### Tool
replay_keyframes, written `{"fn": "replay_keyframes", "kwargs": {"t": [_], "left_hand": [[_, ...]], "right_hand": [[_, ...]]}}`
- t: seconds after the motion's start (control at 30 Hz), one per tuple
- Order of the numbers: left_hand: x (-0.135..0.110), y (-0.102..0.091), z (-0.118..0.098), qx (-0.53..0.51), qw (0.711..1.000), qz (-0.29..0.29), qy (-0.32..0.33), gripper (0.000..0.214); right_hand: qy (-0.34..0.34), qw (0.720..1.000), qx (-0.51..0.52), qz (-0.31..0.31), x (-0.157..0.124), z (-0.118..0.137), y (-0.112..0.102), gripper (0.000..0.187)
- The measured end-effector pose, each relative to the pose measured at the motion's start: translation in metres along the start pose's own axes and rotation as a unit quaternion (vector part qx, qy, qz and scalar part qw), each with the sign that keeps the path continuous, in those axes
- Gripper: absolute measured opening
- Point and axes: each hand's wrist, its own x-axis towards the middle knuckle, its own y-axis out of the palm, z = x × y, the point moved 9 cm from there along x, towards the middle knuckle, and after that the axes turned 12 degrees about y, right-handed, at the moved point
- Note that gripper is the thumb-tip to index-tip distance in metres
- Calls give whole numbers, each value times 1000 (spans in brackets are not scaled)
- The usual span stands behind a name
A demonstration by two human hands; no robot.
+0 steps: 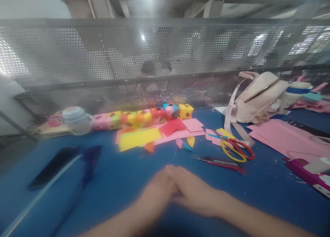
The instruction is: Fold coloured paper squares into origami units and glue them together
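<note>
My left hand (163, 182) and my right hand (192, 189) meet over the near middle of the blue table (123, 171). They touch each other, and blur and overlap hide most of the fingers, so I cannot make out anything between them. Just beyond lie small folded paper pieces: a pink one (179, 143), a blue one (187, 146), a yellow one (191, 141) and an orange one (149, 147). To the right of my right hand are a craft knife (219, 161) and scissors (235, 149) with red and yellow handles. Yellow sheets (139, 138) and a red sheet (172, 127) rest on pink paper.
A row of folded paper balls (144, 118) lines the back, beside a pale lidded container (76, 119). A black phone (53, 166) and a cable (43, 192) are at left. At right are a white bag (260, 99), pink paper (286, 137) and a magenta object (304, 173).
</note>
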Motion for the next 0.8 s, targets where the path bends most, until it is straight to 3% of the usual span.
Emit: {"fn": "replay_keyframes", "kwargs": {"t": [0.23,0.33,0.63,0.8], "left_hand": [[-32,34,18,110,994,10,-7,31],[-41,42,21,140,990,9,8,30],[-51,39,29,102,995,8,18,37],[-40,27,24,71,997,4,5,24]], "right_hand": [[72,997,11,-10,-2,-10,5,86],[66,997,9,-30,-4,-8,5,85],[53,997,24,-43,-6,-13,9,84],[41,997,8,-70,-4,-16,11,82]]}}
